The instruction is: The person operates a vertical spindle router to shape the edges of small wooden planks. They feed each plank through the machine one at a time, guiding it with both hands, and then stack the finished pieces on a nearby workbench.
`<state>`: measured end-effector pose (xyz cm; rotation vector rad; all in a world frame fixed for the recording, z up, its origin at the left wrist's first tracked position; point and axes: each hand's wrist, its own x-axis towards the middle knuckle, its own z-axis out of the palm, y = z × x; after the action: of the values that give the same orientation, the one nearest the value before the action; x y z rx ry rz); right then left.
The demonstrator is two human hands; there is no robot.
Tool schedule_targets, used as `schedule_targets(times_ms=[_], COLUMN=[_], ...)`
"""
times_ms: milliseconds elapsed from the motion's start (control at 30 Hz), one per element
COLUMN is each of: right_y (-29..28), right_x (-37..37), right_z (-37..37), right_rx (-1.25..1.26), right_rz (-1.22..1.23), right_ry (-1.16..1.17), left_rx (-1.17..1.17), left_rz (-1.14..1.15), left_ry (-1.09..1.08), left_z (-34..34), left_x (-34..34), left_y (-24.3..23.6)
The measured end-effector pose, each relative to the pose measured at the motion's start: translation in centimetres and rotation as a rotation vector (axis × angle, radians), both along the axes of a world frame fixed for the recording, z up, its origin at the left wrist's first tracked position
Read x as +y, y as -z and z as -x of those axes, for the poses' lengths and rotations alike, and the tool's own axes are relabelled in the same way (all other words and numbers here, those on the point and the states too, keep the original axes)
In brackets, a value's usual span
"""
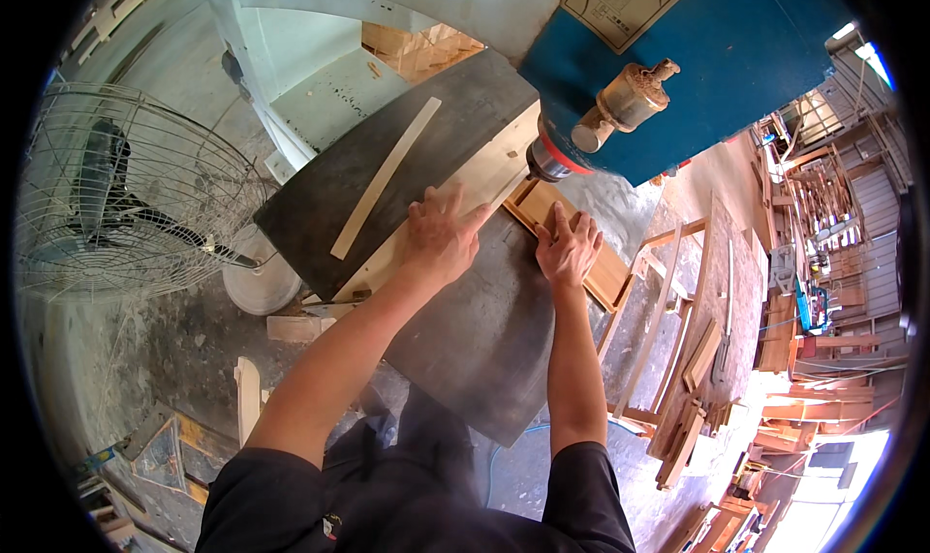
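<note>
My left hand (446, 233) rests with fingers spread on a pale wooden board (499, 141) fixed along the dark metal machine table (446, 350). My right hand (567, 243) lies, fingers apart, on a light-brown grooved wooden piece (605, 277), whose far end is by a spindle head with a red ring (550, 161). The tool below that head is too small to make out clearly. A thin pale strip (383, 180) lies on the dark table left of the board. A dusty metal cylinder (628, 98) is mounted on the blue machine body (727, 59) above the spindle.
A large wire-caged fan (116, 195) stands at the left, with offcuts (291, 327) on the floor nearby. At the right are a wooden frame (668, 262), a workbench with boards (707, 359) and stacked timber (823, 408). A blue hose (489, 485) runs along the floor.
</note>
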<state>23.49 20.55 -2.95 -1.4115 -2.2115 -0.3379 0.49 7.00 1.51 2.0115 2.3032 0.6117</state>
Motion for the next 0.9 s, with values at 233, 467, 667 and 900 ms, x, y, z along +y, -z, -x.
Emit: schedule_targets(times_ms=[233, 467, 667, 900], right_y=[-0.1, -0.1, -0.3, -0.5], right_x=[0.6, 1.3, 1.5, 1.8], right_z=[0.0, -0.1, -0.1, -0.1], right_rx=[0.002, -0.027, -0.038, -0.045], right_rz=[0.02, 0.032, 0.046, 0.08], right_ry=[0.002, 0.035, 0.049, 0.06], left_rx=[0.054, 0.064, 0.057, 0.07], left_rz=[-0.016, -0.019, -0.009, -0.015], left_ry=[0.011, 0.008, 0.014, 0.013], left_z=[0.2, 0.1, 0.1, 0.2], left_x=[-0.2, -0.2, -0.2, -0.3], left_y=[-0.3, -0.5, -0.5, -0.6])
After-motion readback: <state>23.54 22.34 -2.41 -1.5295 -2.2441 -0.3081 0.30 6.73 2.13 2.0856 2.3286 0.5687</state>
